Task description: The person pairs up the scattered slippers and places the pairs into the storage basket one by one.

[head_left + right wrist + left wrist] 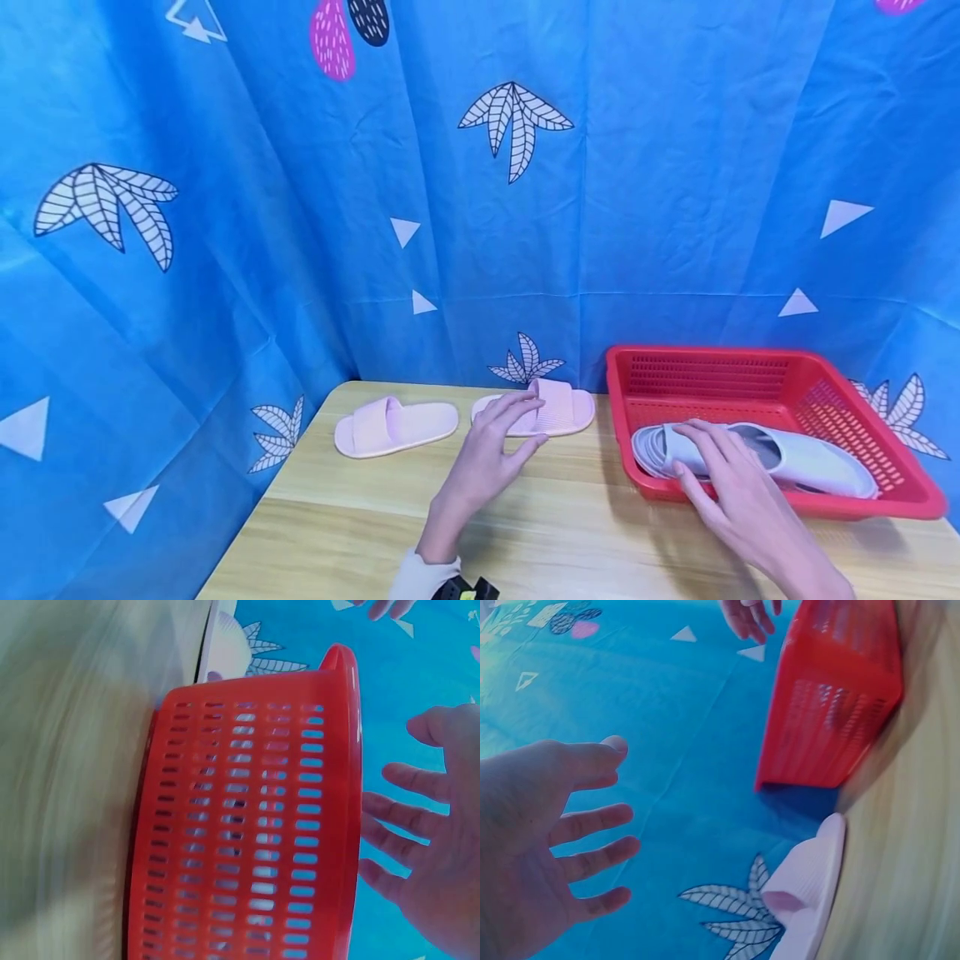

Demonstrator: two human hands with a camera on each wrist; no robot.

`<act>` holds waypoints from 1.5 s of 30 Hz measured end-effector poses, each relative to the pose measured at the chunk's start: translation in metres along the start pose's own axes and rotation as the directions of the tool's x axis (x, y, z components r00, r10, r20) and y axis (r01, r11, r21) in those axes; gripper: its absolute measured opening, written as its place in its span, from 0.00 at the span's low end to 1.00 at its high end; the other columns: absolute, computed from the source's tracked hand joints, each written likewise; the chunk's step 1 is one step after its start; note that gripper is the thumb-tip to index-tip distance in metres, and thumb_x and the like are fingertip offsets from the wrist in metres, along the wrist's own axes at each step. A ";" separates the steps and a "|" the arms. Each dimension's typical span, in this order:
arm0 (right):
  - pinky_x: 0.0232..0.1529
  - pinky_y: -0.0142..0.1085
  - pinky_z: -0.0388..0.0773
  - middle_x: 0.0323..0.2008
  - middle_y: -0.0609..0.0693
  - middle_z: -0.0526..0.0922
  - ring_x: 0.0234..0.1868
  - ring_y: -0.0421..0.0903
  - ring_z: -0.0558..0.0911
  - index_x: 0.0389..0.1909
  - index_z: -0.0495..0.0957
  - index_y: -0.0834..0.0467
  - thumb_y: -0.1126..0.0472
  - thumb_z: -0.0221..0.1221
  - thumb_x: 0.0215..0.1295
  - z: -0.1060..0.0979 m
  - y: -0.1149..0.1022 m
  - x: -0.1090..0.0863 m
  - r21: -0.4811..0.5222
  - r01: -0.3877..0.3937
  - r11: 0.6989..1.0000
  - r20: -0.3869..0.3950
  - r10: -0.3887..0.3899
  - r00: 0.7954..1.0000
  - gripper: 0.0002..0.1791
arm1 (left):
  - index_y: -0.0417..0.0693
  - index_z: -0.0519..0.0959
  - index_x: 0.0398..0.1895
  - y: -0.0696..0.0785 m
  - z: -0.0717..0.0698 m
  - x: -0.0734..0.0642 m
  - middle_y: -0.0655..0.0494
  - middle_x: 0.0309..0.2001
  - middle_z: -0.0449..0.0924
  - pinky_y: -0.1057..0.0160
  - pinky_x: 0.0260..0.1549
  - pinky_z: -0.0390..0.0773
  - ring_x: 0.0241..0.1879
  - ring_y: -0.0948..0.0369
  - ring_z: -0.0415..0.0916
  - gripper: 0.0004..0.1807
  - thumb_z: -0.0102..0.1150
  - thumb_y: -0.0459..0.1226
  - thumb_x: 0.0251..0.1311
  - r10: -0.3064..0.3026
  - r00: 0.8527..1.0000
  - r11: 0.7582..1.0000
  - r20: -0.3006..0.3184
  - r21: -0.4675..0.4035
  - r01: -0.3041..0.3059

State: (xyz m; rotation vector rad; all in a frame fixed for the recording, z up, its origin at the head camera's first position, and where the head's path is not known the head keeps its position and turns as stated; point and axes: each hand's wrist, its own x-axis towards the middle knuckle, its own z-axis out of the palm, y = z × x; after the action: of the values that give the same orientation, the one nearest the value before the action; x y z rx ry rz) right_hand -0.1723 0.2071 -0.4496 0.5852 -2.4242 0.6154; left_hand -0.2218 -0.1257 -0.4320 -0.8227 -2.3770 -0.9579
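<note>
Two pink slippers lie on the wooden table: one slipper (426, 422) at the far left, the other slipper (582, 410) nearer the basket. My left hand (483, 458) hovers over the table, fingers spread and slightly bent, overlapping the second slipper in the head view; the left wrist view shows nothing in it. A red plastic basket (915, 492) stands on the right. Inside lie pale grey-white slip-on shoes (817, 457), one with a ridged sole end. My right hand (738, 492) is above the basket's near rim, its fingers loosely extended over the shoes without gripping them.
A blue patterned curtain (660, 192) hangs behind and to the left of the table (330, 533). The basket's perforated near wall (247, 825) rises between table and right hand. A dark band (465, 590) circles the left wrist.
</note>
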 end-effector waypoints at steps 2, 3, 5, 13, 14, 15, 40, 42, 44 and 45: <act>0.58 0.55 0.67 0.60 0.55 0.77 0.59 0.57 0.75 0.65 0.75 0.55 0.60 0.70 0.60 0.001 -0.002 0.002 0.004 0.006 1.000 -0.001 -0.006 1.000 0.31 | 0.49 0.80 0.64 -0.002 -0.005 -0.002 0.53 0.65 0.77 0.41 0.63 0.69 0.66 0.55 0.72 0.24 0.69 0.42 0.66 -0.009 1.000 1.000 -0.017 -0.002 0.009; 0.57 0.55 0.68 0.60 0.54 0.76 0.60 0.56 0.74 0.65 0.75 0.55 0.59 0.71 0.59 0.001 -0.002 0.003 0.005 0.011 1.000 -0.006 -0.011 1.000 0.32 | 0.50 0.80 0.64 -0.002 -0.006 -0.002 0.53 0.65 0.77 0.41 0.63 0.69 0.66 0.54 0.72 0.24 0.69 0.42 0.66 -0.014 1.000 1.000 -0.023 0.000 0.014; 0.59 0.51 0.67 0.61 0.54 0.76 0.60 0.55 0.74 0.66 0.75 0.55 0.59 0.71 0.58 0.002 -0.003 0.006 0.004 0.025 1.000 -0.018 -0.024 1.000 0.33 | 0.50 0.80 0.65 -0.004 -0.010 -0.003 0.52 0.65 0.78 0.40 0.63 0.68 0.66 0.54 0.72 0.24 0.69 0.42 0.66 -0.024 0.999 1.000 -0.027 -0.006 0.024; 0.57 0.53 0.72 0.63 0.52 0.75 0.62 0.51 0.73 0.68 0.74 0.54 0.57 0.72 0.57 0.007 -0.011 0.027 0.030 0.055 0.998 -0.004 -0.054 0.999 0.36 | 0.50 0.80 0.63 -0.018 -0.018 -0.007 0.52 0.65 0.78 0.38 0.64 0.66 0.66 0.53 0.72 0.24 0.70 0.42 0.65 -0.087 0.995 0.996 -0.043 0.023 0.088; 0.56 0.55 0.74 0.64 0.52 0.74 0.63 0.51 0.73 0.68 0.73 0.54 0.57 0.73 0.57 0.008 -0.013 0.029 0.033 0.051 0.998 0.008 -0.051 0.999 0.37 | 0.49 0.80 0.63 -0.021 -0.020 -0.007 0.52 0.65 0.78 0.38 0.64 0.66 0.66 0.53 0.72 0.24 0.70 0.42 0.65 -0.096 0.994 0.995 -0.048 0.029 0.097; 0.56 0.57 0.75 0.64 0.53 0.74 0.63 0.52 0.73 0.68 0.73 0.54 0.56 0.74 0.56 0.010 -0.014 0.031 0.039 0.046 0.998 0.019 -0.047 0.999 0.37 | 0.49 0.80 0.63 -0.023 -0.021 -0.008 0.52 0.65 0.77 0.37 0.64 0.65 0.66 0.52 0.72 0.24 0.70 0.42 0.65 -0.106 0.993 0.994 -0.050 0.036 0.107; 0.65 0.62 0.69 0.72 0.59 0.66 0.72 0.59 0.65 0.76 0.64 0.56 0.50 0.76 0.55 0.061 -0.047 0.083 0.073 0.006 0.997 0.250 -0.024 0.968 0.49 | 0.45 0.78 0.66 -0.092 -0.084 -0.031 0.41 0.66 0.75 0.36 0.64 0.66 0.67 0.43 0.71 0.31 0.73 0.43 0.61 -0.149 0.986 0.967 -0.071 0.200 0.160; 0.65 0.62 0.68 0.72 0.60 0.66 0.72 0.60 0.65 0.76 0.63 0.55 0.51 0.76 0.55 0.065 -0.048 0.087 0.073 0.013 0.997 0.259 -0.031 0.965 0.50 | 0.43 0.78 0.66 -0.097 -0.089 -0.033 0.40 0.66 0.74 0.34 0.63 0.67 0.67 0.42 0.70 0.32 0.74 0.44 0.60 -0.148 0.987 0.963 -0.069 0.219 0.160; 0.66 0.61 0.68 0.72 0.61 0.67 0.71 0.61 0.66 0.76 0.64 0.56 0.52 0.77 0.54 0.069 -0.049 0.091 0.065 0.039 0.997 0.254 -0.054 0.966 0.50 | 0.43 0.77 0.66 -0.102 -0.092 -0.035 0.39 0.66 0.74 0.32 0.61 0.66 0.67 0.40 0.70 0.33 0.75 0.43 0.59 -0.150 0.986 0.960 -0.069 0.228 0.162; 0.66 0.61 0.68 0.71 0.62 0.67 0.71 0.61 0.67 0.75 0.64 0.57 0.53 0.77 0.54 0.071 -0.050 0.094 0.057 0.056 0.997 0.248 -0.069 0.966 0.50 | 0.43 0.77 0.66 -0.105 -0.094 -0.036 0.39 0.66 0.74 0.30 0.60 0.66 0.67 0.40 0.70 0.33 0.75 0.43 0.58 -0.154 0.986 0.958 -0.068 0.235 0.165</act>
State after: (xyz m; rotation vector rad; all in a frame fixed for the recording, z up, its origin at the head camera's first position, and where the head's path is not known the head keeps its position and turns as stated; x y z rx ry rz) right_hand -0.2453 0.1042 -0.4299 0.7996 -2.6184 0.6084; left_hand -0.2489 -0.2680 -0.4401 -0.5170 -2.4836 -0.7199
